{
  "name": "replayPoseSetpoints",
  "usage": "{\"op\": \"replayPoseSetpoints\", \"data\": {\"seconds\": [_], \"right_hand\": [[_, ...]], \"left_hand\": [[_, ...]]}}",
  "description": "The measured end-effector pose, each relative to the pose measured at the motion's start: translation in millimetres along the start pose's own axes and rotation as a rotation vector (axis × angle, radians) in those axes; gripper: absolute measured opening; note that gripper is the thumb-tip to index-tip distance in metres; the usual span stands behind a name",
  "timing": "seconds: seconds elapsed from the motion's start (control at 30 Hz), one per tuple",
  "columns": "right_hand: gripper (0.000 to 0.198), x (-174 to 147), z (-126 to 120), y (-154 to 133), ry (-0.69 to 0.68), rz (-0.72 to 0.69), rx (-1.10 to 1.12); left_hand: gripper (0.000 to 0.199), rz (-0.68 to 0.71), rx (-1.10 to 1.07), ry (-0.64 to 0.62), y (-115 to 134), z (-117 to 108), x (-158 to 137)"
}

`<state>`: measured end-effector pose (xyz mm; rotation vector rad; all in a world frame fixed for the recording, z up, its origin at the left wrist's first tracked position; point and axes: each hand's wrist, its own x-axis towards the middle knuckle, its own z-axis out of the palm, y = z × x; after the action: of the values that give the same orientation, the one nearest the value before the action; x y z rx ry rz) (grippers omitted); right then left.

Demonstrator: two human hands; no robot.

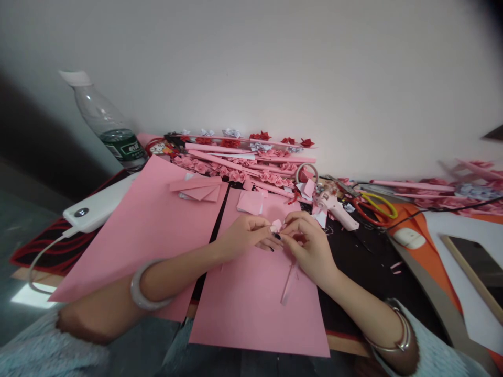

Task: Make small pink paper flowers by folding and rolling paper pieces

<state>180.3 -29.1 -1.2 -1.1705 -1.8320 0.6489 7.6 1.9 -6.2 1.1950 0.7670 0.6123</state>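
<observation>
Between the fingertips of both hands is a small piece of folded pink paper (277, 225). My left hand (251, 233) pinches it from the left, and my right hand (308, 243) pinches it from the right. Under them lies a large pink paper sheet (255, 309). A thin translucent pink stick (290, 285) lies on that sheet below my right hand. Just beyond the hands sits a stack of small pink paper squares (250, 201). A second pink sheet (145, 230) spreads out to the left, with folded pink papers (198, 187) on it.
Paper flowers and rolled pink stems (236, 159) line the wall. A glue gun (338, 209), scissors (375, 207) and a tape roll (306, 173) stand at right. A bottle (106, 120) and white power bank (98, 204) are left; a phone (475, 267) lies far right.
</observation>
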Motion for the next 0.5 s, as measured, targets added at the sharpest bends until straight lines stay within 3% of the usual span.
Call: {"op": "replayPoseSetpoints", "data": {"seconds": [0.5], "right_hand": [[0.009,1.5,-1.0,3.8,0.055,-0.05,-0.02]], "left_hand": [[0.023,0.031,0.014,0.006,-1.5,-0.6,-0.1]]}}
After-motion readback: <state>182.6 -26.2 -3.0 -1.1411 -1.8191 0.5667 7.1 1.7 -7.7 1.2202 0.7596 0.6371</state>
